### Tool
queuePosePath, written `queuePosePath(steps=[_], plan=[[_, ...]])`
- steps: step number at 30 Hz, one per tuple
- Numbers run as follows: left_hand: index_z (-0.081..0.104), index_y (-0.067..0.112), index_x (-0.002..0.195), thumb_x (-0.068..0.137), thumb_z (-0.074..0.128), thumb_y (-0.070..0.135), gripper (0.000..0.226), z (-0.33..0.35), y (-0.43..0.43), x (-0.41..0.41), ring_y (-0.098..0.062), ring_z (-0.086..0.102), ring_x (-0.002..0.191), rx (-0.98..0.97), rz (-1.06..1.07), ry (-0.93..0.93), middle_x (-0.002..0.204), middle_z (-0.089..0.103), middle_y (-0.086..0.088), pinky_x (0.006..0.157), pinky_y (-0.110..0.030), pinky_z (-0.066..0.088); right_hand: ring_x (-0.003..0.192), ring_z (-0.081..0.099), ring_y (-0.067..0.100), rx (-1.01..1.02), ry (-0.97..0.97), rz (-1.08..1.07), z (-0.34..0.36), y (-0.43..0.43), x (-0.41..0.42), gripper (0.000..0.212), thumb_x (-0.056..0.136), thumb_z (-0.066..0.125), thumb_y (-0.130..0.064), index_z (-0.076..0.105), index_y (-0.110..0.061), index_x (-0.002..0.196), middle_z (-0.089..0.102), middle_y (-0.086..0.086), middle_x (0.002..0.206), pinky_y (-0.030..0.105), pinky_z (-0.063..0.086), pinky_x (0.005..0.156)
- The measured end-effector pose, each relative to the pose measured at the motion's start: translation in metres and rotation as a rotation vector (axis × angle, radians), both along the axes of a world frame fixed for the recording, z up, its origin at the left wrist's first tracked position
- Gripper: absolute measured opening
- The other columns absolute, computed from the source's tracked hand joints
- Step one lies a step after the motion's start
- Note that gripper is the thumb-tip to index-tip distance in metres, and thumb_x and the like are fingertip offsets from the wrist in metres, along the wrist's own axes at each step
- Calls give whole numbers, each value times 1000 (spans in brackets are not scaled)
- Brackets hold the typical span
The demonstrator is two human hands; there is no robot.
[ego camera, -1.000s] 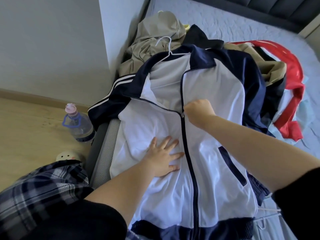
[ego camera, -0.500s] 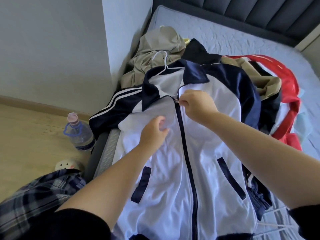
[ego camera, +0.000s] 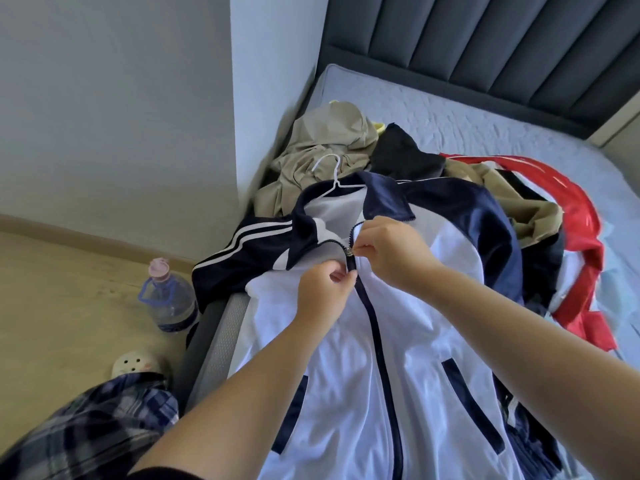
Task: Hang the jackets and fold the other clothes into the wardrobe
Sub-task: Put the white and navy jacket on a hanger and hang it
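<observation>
A white and navy track jacket [ego camera: 426,334] lies face up on the bed, zipped nearly to the collar, with a white hanger [ego camera: 331,174] sticking out of its neck. My right hand [ego camera: 388,249] pinches the zipper pull near the collar. My left hand [ego camera: 323,289] pinches the jacket's front just below the pull, beside the zip. Behind the jacket lies a heap of other clothes: a beige garment [ego camera: 322,150], a black one [ego camera: 405,157] and a red jacket [ego camera: 568,216].
The grey mattress [ego camera: 485,109] runs back to a dark padded headboard [ego camera: 502,46]. A wall corner [ego camera: 235,98] stands left of the bed. On the wooden floor stand a water bottle [ego camera: 166,299] and a white clog [ego camera: 136,363]. My plaid trouser leg [ego camera: 86,427] shows at bottom left.
My right hand pulled the zipper up from mid-chest to near the collar. My left hand lifted off the flat front, moved up and pinched the fabric under the pull.
</observation>
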State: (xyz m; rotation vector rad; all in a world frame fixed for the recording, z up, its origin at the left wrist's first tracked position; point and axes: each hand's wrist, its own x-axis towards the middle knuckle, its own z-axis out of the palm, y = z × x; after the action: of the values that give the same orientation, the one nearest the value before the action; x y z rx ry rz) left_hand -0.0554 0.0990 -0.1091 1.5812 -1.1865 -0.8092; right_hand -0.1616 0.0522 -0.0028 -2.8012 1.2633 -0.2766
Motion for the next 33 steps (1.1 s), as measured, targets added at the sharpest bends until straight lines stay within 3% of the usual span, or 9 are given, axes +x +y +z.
queuePosePath(steps=[4, 6, 8, 13, 18, 23, 27, 30, 33], plan=[[57, 2, 69, 85, 63, 19, 24, -5, 1, 4, -28, 57, 71, 40, -37, -123, 68, 63, -12, 64, -35, 42, 68, 48, 27, -313, 258, -21, 3, -5, 4, 20, 59, 58, 8, 66, -9, 66, 56, 3, 65, 31, 26, 66], [56, 4, 69, 85, 63, 19, 23, -8, 1, 7, -28, 55, 70, 55, -65, -162, 68, 61, -12, 63, -35, 40, 52, 45, 26, -402, 207, -6, 7, -4, 7, 23, 39, 58, 13, 57, -8, 49, 47, 4, 50, 31, 29, 59], [49, 12, 63, 86, 62, 20, 27, -8, -1, 12, -24, 49, 66, 75, -80, -199, 61, 54, -5, 59, -32, 35, 48, 44, 25, -456, 156, 8, 5, -3, 12, 24, 34, 55, 14, 54, -8, 45, 43, 4, 45, 30, 32, 57], [35, 23, 56, 86, 63, 18, 41, -15, -1, 28, -17, 43, 63, 89, -97, -265, 54, 42, 7, 56, -27, 28, 47, 40, 23, -500, 88, 33, -7, -4, 22, 22, 43, 33, 8, 47, -9, 44, 39, 4, 46, 31, 32, 55], [36, 21, 56, 84, 63, 17, 39, -19, -3, 30, -16, 41, 61, 116, -136, -293, 54, 42, 7, 55, -27, 30, 49, 42, 23, -547, 57, 1, -13, -4, 25, 23, 41, 39, 11, 47, -10, 44, 40, 4, 46, 32, 31, 56], [38, 18, 59, 87, 60, 23, 36, -44, 13, 36, -20, 43, 59, 294, -292, -416, 60, 45, 2, 54, -28, 33, 59, 48, 28, -553, -27, -160, 7, -28, 29, 19, 49, 55, 12, 56, -6, 52, 50, 5, 54, 37, 36, 62], [37, 17, 58, 89, 61, 26, 40, -47, 13, 44, -20, 41, 56, 336, -239, -398, 55, 42, 3, 52, -27, 31, 68, 49, 31, -406, -51, -147, 2, -32, 33, 16, 64, 56, 14, 62, 0, 63, 55, 11, 63, 35, 30, 64], [38, 17, 57, 89, 62, 26, 41, -50, 15, 46, -20, 44, 58, 353, -217, -381, 54, 43, 3, 51, -28, 30, 78, 50, 32, -206, -217, -140, -9, -33, 34, 18, 87, 53, 1, 64, 4, 73, 59, 15, 75, 36, 35, 68], [39, 19, 57, 89, 63, 28, 41, -50, 15, 47, -16, 43, 55, 346, -200, -351, 55, 45, 4, 50, -27, 30, 92, 50, 31, -106, -299, -148, -15, -35, 31, 24, 96, 47, -10, 65, 2, 88, 62, 14, 92, 35, 39, 81]])
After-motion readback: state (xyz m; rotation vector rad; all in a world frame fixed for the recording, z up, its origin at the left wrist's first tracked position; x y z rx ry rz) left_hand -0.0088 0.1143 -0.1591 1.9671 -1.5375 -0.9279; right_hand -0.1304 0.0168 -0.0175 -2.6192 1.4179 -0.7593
